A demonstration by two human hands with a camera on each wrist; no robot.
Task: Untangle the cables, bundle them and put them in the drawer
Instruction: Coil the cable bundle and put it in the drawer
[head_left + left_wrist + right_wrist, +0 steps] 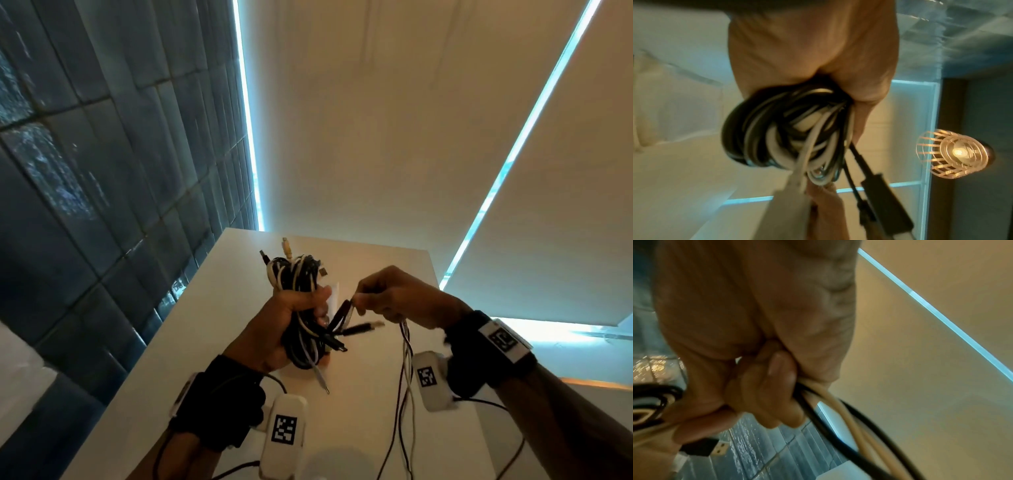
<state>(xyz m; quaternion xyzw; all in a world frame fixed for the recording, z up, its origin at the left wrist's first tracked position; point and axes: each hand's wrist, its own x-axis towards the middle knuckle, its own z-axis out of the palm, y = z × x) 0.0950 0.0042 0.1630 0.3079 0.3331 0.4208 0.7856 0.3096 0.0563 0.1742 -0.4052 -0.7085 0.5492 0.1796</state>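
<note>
Your left hand point(287, 322) has its fingers clamped round the cable bundle point(298, 284) above the table point(376, 394). Your right hand point(394, 298) pinches loose strands point(406, 346); I'd feed them slowly, keeping tension so loops don't snag.

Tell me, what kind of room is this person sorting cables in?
Probably a home or café-like interior, not a workshop: a white table, dark glossy wall tiles, drawn roller blinds with daylight at their edges, and a decorative cage lamp.

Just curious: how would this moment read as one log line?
left hand: grips cable bundle | right hand: holds loose cables | over table
</note>
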